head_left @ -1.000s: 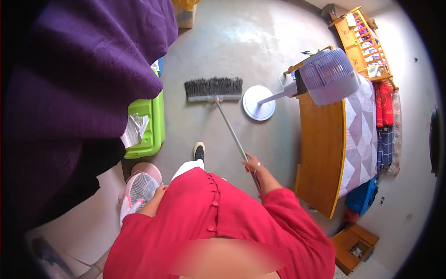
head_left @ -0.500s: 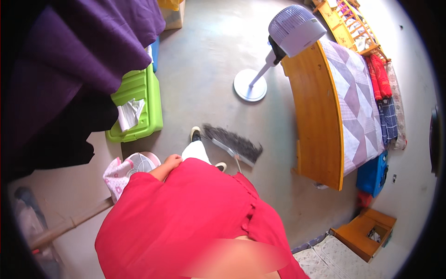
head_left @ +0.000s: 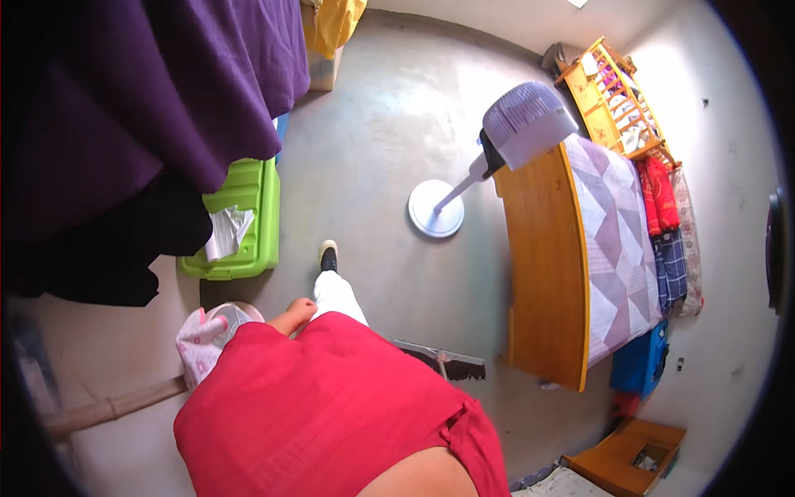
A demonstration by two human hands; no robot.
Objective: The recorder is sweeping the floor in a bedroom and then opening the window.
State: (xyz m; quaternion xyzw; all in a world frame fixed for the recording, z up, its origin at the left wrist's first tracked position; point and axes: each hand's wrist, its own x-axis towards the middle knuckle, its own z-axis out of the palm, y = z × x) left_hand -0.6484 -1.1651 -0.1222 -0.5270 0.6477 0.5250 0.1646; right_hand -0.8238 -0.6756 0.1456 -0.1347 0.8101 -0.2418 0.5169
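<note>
My left hand [head_left: 302, 310] hangs beside my white-trousered leg [head_left: 338, 298], its fingers curled closed and nothing showing in them. To the right of my body, a broom [head_left: 455, 364] with a grey head bar and dark bristles is at the floor. Its pale handle runs back from the head and disappears behind my red top [head_left: 323, 398]. My right hand is out of sight, so its hold on the handle does not show. One foot in a dark and cream shoe [head_left: 329, 255] is forward on the grey floor.
Ahead stands a white pedestal fan [head_left: 436, 209]. A wooden bed [head_left: 542, 273] with patterned bedding is on the right. Leftward are a green lidded box [head_left: 265, 219], purple cloth [head_left: 190, 83], a pink-and-white cloth [head_left: 199, 340] and a bamboo pole [head_left: 124, 403].
The broom head has swung back toward my right side and is now partly hidden by my top. The whole view has shifted, with the fan and bed lower in it. My left hand stays closed.
</note>
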